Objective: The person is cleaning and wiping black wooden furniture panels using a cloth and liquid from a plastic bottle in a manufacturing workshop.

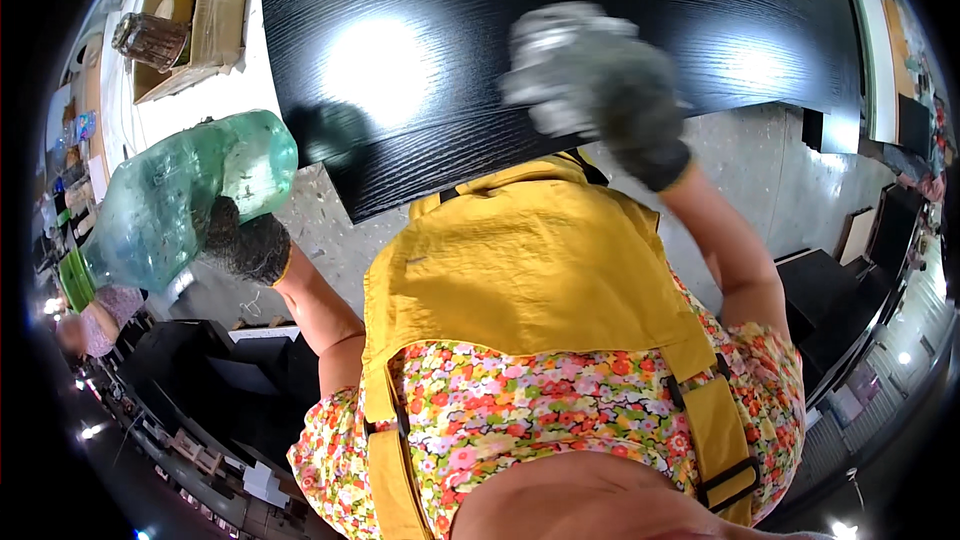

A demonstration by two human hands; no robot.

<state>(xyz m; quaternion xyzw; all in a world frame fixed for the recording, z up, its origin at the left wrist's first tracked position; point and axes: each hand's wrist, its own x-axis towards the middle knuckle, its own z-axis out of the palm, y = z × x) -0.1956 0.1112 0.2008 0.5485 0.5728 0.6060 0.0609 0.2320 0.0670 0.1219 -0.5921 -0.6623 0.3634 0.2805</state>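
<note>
Black wood-grain counter (pixel 600 0) fills the top. Left hand (pixel 245 240), in a dark glove, grips a big green glass jug (pixel 185 195) just off the counter's left corner. Right hand (pixel 590 80), gloved and blurry, sits over the counter's edge; can't tell if it's closed.

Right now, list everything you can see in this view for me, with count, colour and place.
Plastic bottle: one, large, translucent green, at left, gripped by the left hand.
Black panel: one, glossy wood-grain black, across the top centre.
Cardboard box: one, brown, upper left, open.
Glass jar: one, brownish, lying in the box.
Floor: grey speckled, beneath the panel.
Apron: one, yellow, over a floral top.
Left hand: dark glove, around the bottle.
Right hand: grey glove, blurred, over the panel; whether it holds anything is unclear.
</note>
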